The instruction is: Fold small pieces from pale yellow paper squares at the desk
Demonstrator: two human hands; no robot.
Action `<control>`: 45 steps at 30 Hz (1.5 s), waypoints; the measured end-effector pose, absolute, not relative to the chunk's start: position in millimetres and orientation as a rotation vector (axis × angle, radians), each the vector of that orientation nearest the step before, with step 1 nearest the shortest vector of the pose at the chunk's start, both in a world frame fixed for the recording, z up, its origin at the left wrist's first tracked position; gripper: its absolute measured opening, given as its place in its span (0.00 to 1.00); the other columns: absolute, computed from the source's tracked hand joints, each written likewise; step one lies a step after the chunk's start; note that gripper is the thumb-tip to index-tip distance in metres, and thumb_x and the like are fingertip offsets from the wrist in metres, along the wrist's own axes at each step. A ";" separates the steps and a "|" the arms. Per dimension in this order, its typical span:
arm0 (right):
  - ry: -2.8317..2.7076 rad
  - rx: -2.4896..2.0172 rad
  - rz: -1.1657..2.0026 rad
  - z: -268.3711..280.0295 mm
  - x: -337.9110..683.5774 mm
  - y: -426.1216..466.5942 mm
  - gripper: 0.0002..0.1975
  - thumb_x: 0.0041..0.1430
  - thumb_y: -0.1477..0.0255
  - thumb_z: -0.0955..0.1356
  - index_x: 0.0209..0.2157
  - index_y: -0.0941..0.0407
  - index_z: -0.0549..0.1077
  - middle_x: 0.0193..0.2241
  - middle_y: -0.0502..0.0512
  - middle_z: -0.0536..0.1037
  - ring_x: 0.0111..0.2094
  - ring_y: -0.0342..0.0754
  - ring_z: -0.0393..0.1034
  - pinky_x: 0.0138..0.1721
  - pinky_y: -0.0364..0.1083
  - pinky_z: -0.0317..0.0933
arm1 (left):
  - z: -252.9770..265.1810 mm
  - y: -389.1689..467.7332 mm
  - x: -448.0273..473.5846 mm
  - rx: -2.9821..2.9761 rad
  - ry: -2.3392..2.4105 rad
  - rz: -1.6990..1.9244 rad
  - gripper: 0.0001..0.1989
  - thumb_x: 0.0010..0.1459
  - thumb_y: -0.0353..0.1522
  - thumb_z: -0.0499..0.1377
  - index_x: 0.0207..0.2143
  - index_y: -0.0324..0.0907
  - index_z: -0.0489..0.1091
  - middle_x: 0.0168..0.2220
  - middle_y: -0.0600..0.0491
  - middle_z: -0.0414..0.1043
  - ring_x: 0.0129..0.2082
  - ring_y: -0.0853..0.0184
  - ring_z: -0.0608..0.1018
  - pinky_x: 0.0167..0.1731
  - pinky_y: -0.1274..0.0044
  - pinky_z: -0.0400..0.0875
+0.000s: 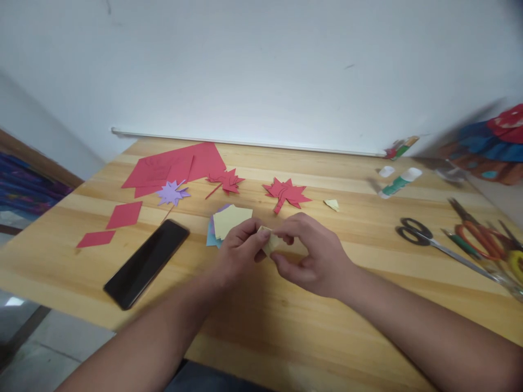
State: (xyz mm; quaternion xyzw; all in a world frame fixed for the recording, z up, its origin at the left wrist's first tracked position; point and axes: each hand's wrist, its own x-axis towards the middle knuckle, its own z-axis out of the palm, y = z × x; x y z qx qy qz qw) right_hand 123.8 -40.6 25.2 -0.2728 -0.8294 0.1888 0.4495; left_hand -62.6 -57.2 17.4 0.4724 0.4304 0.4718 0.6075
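Note:
A small folded piece of pale yellow paper (269,246) is pinched between the thumb and fingers of my left hand (242,244). My right hand (312,251) meets the same paper from the right, its index finger at the upper edge and its thumb at the lower edge. Part of the paper is hidden behind my fingers. Just beyond my left hand lies a stack of yellow, purple and blue paper squares (232,219). Two red paper leaves, one on the left (227,181) and a larger red leaf (287,193), rest farther back, near a small folded yellow piece (332,204).
Red paper sheets (175,163), a purple paper leaf (172,193) and two red offcuts (125,214) lie left. A black phone (147,264) is beside my left forearm. At right are a glue stick (400,183), its cap (386,171), scissors (425,235) and other tools (480,234).

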 end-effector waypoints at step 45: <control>-2.045 -0.461 0.266 27.1 128.6 -41.4 0.08 0.66 0.80 0.71 0.45 0.56 0.78 0.35 0.57 0.80 0.36 0.46 0.75 0.37 0.45 0.74 | 21.8 -65.0 -68.7 1.339 1.014 1.025 0.19 0.64 0.46 0.59 0.27 0.42 0.66 0.22 0.58 0.62 0.22 0.72 0.65 0.25 0.77 0.59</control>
